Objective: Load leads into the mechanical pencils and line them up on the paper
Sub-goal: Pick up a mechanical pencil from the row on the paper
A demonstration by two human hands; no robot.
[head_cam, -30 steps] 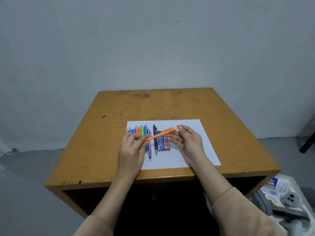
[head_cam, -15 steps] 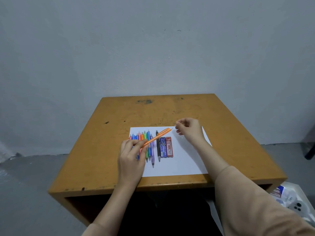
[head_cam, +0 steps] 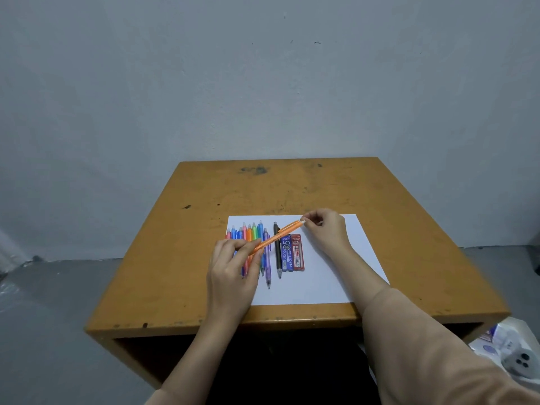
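Orange pencil: the slim orange plastic mechanical pencil (head_cam: 279,233) is hanging slantwise just above the white sheet of paper (head_cam: 336,273), crossing over the laid-out pencils, with its writing end low on the left and its white cap end high on the right.
Left hand: the left hand (head_cam: 233,267) is gripping the pencil's lower barrel, fingers (head_cam: 242,244) curling round it.
Right hand: the right hand (head_cam: 327,229) is pinching at the cap end with its fingers drawn together. Whether a lead or a loose cap is sitting between them is too small to tell.
Handling: the pencil is looking light, stiff and smooth, so it is probably apt to roll or slip. The barrel near the grip seems the sound place to hold, leaving the cap end free. Any lead would likely be brittle and asking for a gentle touch.
Pencils counted: a row of coloured mechanical pencils (head_cam: 249,233) is lying side by side on the paper's left part, about eight, though the left hand is covering some. One black mechanical pencil (head_cam: 276,249) is lying just to their right. With the held one, that is making roughly ten.
Lead cases counted: two, a blue lead case (head_cam: 286,254) and a red lead case (head_cam: 297,254), are lying touching each other beside the black pencil.
Paper: one sheet is lying on the worn ochre wooden bench (head_cam: 380,206).
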